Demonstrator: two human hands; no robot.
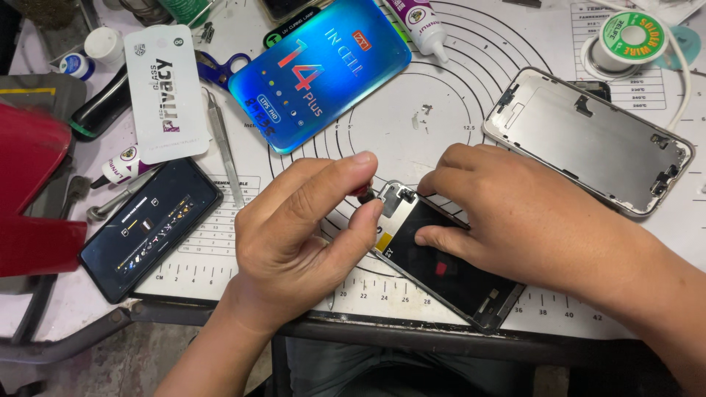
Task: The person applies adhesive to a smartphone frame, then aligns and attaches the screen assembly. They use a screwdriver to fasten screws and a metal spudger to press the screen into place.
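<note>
Head view: left hand (298, 235) pinching small dark-red tool (362, 192) between closed fingertips, at top edge of black rectangular phone screen panel (441, 265). Right hand (515, 220) pressing panel flat, fingers curled, on white gridded work mat (412, 110). Beyond: silver metal phone frame (588, 140), glossy blue screen box (320, 70).

Two hands, left (301, 228) and right (515, 213), meet over one dark screen panel (441, 265), with one metal phone frame (588, 140) beyond the right hand, one lit phone (151, 228) left of the left hand, and two glue tubes (419, 22) (125, 163), one solder spool (625, 37) farther off
</note>
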